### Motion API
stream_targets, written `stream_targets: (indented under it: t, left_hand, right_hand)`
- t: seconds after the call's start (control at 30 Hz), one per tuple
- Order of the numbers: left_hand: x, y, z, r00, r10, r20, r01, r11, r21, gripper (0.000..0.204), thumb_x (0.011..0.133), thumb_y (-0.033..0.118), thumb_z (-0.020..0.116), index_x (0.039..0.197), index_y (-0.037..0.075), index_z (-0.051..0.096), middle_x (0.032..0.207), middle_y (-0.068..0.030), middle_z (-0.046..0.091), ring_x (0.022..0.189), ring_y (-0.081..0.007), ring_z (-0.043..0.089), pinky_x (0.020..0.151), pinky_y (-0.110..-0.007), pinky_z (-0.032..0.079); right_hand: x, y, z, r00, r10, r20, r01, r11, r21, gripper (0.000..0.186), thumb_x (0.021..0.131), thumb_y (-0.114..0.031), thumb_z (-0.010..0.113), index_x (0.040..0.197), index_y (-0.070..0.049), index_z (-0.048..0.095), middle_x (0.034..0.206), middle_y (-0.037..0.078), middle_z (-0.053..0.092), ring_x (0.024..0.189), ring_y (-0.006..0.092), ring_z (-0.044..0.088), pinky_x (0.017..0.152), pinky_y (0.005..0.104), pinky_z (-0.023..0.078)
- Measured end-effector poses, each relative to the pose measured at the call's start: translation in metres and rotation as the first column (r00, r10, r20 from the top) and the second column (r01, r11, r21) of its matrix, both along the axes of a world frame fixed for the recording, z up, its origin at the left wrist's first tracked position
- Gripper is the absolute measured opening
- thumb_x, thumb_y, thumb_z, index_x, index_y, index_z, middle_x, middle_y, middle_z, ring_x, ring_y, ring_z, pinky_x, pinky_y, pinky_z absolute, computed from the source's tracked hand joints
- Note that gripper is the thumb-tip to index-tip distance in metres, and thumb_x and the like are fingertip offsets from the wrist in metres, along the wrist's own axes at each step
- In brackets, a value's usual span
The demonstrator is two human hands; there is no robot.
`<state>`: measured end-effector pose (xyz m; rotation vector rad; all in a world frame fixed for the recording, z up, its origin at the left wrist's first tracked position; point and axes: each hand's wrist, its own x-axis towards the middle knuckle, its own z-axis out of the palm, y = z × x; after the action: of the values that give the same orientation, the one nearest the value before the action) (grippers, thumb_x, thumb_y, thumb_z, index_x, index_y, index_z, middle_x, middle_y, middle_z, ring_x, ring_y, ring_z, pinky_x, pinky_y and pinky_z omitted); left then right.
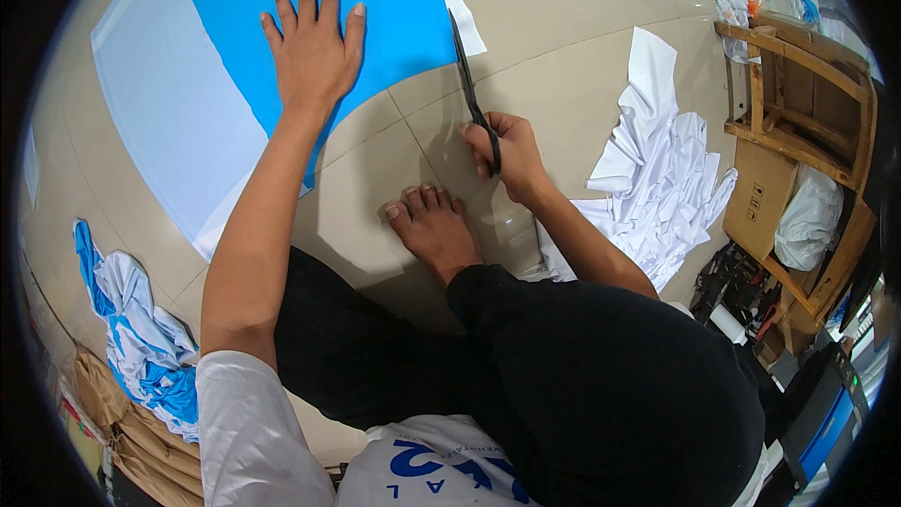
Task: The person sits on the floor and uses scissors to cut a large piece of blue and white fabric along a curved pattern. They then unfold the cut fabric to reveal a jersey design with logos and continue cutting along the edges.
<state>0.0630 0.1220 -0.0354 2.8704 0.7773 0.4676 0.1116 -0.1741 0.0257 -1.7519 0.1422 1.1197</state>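
A sheet of blue fabric [404, 14] with white margins lies flat on the tiled floor ahead of me. My left hand [317, 52] rests on it, palm down and fingers spread. To its right, my right hand [511, 155] grips a pair of black scissors [474, 99] by the handles. The blades point away from me and meet the right edge of the blue fabric, where a narrow white strip [462, 9] shows. Whether the blades are parted is hard to make out.
A heap of white fabric scraps [666, 169] lies to the right. Beyond it stand a wooden frame [798, 122], a cardboard box [758, 183] and a white plastic bag [809, 216]. Crumpled blue-and-white cloth [141, 329] lies at the left. My bare foot [436, 230] is below the fabric.
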Motion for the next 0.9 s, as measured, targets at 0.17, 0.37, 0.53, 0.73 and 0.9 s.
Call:
stream_targets:
  t: [0.17,0.37,0.53,0.73,0.9]
  left_hand:
    - [0.0002,-0.0011,0.0016,1.000,-0.005,0.001,0.005,1.000,-0.005,0.069,0.112,0.056,0.041,0.168,0.016,0.041,0.175,-0.0185,0.035,0.162,-0.0504,0.023,0.130,-0.070,0.015]
    - [-0.0008,-0.0002,0.0006,1.000,-0.006,0.010,0.006,1.000,-0.007,0.069,0.112,0.056,0.041,0.168,0.016,0.041,0.175,-0.0187,0.035,0.162,-0.0506,0.024,0.129,-0.070,0.015]
    - [0.0003,-0.0008,0.0003,1.000,-0.010,0.017,0.010,1.000,-0.009,0.069,0.112,0.056,0.041,0.168,0.016,0.041,0.175,-0.0186,0.036,0.162,-0.0506,0.024,0.129,-0.071,0.015]
    - [-0.0005,0.0000,-0.0002,1.000,-0.009,0.018,0.010,1.000,-0.005,0.069,0.112,0.056,0.041,0.168,0.016,0.041,0.174,-0.0183,0.036,0.162,-0.0504,0.024,0.129,-0.071,0.015]
    - [-0.0005,-0.0003,0.0001,1.000,-0.009,0.019,0.009,1.000,-0.007,0.069,0.112,0.057,0.041,0.168,0.017,0.041,0.174,-0.0181,0.036,0.162,-0.0503,0.024,0.129,-0.071,0.015]
  right_hand:
    - [0.0033,0.0058,-0.0010,1.000,-0.007,0.002,0.007,1.000,0.005,0.034,0.092,-0.029,0.079,0.075,-0.004,0.064,0.058,0.002,0.058,0.048,0.0105,0.054,0.045,0.0279,0.039]
    - [0.0031,0.0077,0.0007,1.000,-0.015,-0.025,0.015,1.000,0.019,0.029,0.094,-0.025,0.079,0.080,-0.004,0.065,0.063,0.000,0.059,0.050,0.0088,0.054,0.046,0.0259,0.042]
    - [0.0013,0.0058,-0.0016,0.999,-0.039,-0.020,0.040,0.999,0.027,0.030,0.092,-0.026,0.081,0.079,-0.002,0.067,0.062,0.001,0.060,0.049,0.0093,0.055,0.045,0.0271,0.041]
    - [0.0014,0.0089,0.0055,1.000,-0.013,0.012,0.013,1.000,-0.009,0.031,0.092,-0.025,0.080,0.077,-0.002,0.066,0.063,0.001,0.059,0.050,0.0087,0.056,0.046,0.0268,0.043]
    - [0.0030,0.0072,0.0026,1.000,-0.029,0.010,0.029,1.000,-0.012,0.030,0.092,-0.023,0.078,0.076,-0.002,0.065,0.060,0.001,0.058,0.048,0.0094,0.055,0.045,0.0273,0.040]
